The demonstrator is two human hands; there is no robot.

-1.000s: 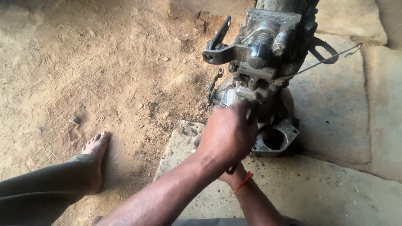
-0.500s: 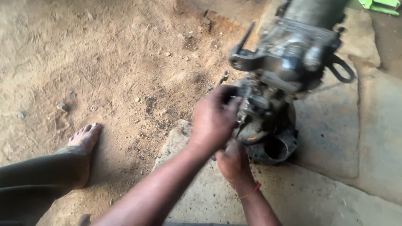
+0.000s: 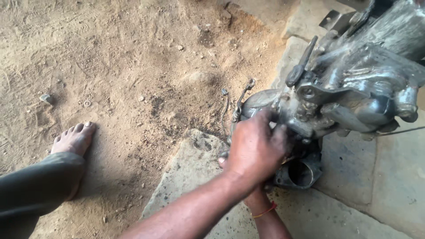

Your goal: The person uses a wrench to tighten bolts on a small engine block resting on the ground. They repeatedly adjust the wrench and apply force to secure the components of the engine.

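Left hand (image 3: 256, 148) uppermost, knuckles toward the camera, fingers curled and pressed against the lower front of a grimy metal engine (image 3: 349, 88); exactly what the fingers grip hidden beneath the hand itself. Right hand (image 3: 261, 198) almost wholly hidden under the left, only the wrist showing, with an orange thread band (image 3: 264, 211) around it; grip impossible to tell. Both forearms reaching in from the bottom edge, crossing one over the other.

Just beside the hands, at the bottom of the engine, a round open port (image 3: 301, 173) in a dark flanged casting, facing the camera. Above the hands, a cluster of grey, oil-stained housings, with a dark lever (image 3: 302, 63) sticking up and to the left. A thin, bent metal link (image 3: 242, 99) jutting from the left side of the engine, its looped end over the dirt. A thin wire (image 3: 400, 131) running off toward the right edge.

Engine resting upright on flat stone slabs (image 3: 349, 168), slightly blurred at the upper right. One broken slab (image 3: 190, 177) lying partly under the forearms, speckled with dark stains.

Left of the slabs, sandy dirt floor (image 3: 110, 66), darkened by patches near the engine, strewn with small pebbles. At the far left, well apart from the hands, a bare foot (image 3: 74, 139) flat on the dirt, toes pointing up the frame, with a grey trouser leg (image 3: 35, 186) behind it.
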